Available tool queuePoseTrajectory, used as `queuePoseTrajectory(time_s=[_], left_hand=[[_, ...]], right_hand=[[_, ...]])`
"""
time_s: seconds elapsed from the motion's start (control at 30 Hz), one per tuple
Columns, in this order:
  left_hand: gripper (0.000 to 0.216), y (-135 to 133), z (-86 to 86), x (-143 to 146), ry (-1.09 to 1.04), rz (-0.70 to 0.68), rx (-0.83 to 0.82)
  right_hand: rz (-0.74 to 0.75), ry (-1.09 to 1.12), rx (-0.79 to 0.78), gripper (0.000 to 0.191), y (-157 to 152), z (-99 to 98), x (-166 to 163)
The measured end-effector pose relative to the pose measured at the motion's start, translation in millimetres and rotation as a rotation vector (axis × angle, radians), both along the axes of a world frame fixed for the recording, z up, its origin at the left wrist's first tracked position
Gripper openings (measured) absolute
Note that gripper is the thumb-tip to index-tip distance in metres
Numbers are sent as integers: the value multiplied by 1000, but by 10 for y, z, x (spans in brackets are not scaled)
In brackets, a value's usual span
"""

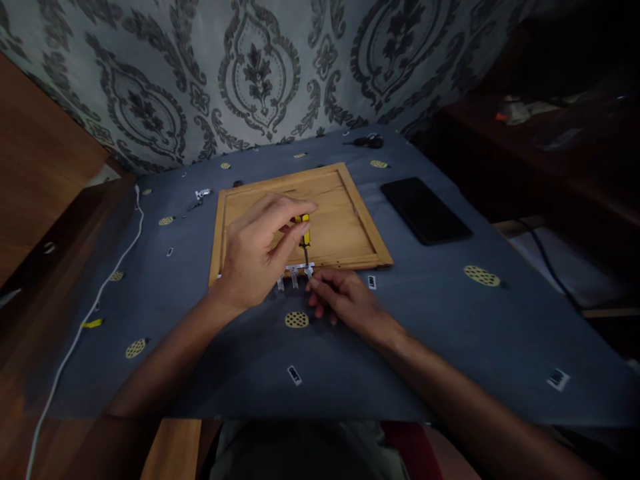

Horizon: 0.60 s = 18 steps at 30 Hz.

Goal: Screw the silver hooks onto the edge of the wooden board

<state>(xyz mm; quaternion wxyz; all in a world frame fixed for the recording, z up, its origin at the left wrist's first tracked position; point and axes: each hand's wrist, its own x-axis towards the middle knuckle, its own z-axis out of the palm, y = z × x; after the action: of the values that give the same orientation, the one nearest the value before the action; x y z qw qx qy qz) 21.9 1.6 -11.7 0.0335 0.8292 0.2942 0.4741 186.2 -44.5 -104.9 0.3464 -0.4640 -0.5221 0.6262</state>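
My left hand (pixel 263 243) grips the yellow and black handle of a screwdriver (pixel 307 233) between thumb and fingers. The screwdriver stands nearly upright, its shaft reaching down to a metal strip with hooks (pixel 294 272) at the near edge of a framed wooden panel (pixel 330 213). My right hand (pixel 345 297) is at the strip's right end, thumb and fingers pinched on one of its metal hooks. Other hooks hang down to the left of it. The left hand and forearm hide the panel's near left part, and the screwdriver's tip is too small to make out.
A black phone (pixel 425 210) lies right of the panel. Small metal hardware (pixel 202 195) lies to the left, and a dark object like keys (pixel 369 141) at the back. A white cable (pixel 107 280) runs along the left side of the blue patterned tablecloth (pixel 425 333).
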Motion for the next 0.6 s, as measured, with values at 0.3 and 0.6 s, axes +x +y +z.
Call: queuePoseTrajectory(time_s=[0.3,0.6], left_hand=[[12,3,-25,2,-13,10,1],[16,14,19,-26,36,-10,-2]], right_hand=[[-11,18,2,31,11,-34,-10],[2,16,10,28,15,-43,-2]])
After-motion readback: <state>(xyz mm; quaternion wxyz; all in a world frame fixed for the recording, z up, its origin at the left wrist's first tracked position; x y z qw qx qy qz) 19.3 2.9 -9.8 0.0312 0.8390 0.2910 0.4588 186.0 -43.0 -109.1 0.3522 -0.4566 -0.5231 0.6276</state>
